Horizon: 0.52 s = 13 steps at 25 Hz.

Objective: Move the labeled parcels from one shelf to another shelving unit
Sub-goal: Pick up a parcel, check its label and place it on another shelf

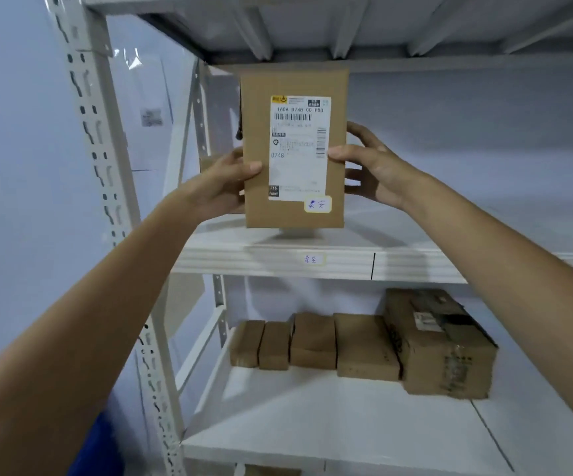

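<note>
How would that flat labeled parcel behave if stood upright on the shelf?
The parcel looks thin and tall, so on edge it would probably tip. Its flat faces suggest stiff cardboard. The left hand and right hand pinch only its edges, hinting it is light.

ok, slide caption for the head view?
Both hands hold a labeled parcel upright over the shelf.

Both bare arms reach forward and up, converging on the upright brown cardboard parcel with a white shipping label (293, 149). The left hand (225, 182) clasps its left edge, thumb pressed across the front. The right hand (372, 166) clasps its right edge, thumb on the front, fingers (354, 185) wrapped behind.
</note>
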Each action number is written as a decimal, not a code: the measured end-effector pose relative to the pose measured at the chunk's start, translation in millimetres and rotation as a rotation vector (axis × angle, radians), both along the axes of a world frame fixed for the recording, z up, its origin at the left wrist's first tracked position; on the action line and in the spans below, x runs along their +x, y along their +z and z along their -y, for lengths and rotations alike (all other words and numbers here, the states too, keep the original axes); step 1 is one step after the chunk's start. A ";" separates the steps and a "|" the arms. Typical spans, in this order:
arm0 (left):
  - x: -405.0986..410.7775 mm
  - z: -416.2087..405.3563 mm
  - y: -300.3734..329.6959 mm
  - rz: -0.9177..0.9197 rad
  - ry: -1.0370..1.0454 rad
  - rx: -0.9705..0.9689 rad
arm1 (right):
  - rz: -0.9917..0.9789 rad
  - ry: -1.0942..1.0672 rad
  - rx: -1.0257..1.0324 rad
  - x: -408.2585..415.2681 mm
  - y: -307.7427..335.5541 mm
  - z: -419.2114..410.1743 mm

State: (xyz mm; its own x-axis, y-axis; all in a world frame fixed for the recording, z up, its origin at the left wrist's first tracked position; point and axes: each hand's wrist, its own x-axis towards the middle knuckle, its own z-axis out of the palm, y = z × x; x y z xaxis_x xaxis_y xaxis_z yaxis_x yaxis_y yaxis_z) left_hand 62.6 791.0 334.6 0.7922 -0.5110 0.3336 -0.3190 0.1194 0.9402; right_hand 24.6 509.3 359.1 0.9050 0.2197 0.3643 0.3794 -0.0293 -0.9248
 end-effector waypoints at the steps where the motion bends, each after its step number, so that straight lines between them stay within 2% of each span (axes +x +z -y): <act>1: 5.3 4.8 -3.1 -0.012 -0.010 0.003 | -0.013 -0.010 0.020 -1.3 -5.5 4.3; 6: 34.1 12.9 -25.2 -0.096 -0.109 -0.101 | -0.026 -0.026 0.024 1.4 -26.7 12.1; 13: 31.9 16.2 -35.0 -0.073 -0.111 -0.129 | -0.017 0.013 0.037 15.0 -36.1 11.1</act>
State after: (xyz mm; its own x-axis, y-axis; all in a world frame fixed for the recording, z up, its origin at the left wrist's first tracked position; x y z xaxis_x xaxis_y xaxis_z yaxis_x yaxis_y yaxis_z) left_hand 94.5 774.7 299.6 0.7581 -0.5532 0.3455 -0.2283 0.2712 0.9351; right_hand 39.6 498.3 323.1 0.9081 0.2183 0.3572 0.3639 0.0103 -0.9314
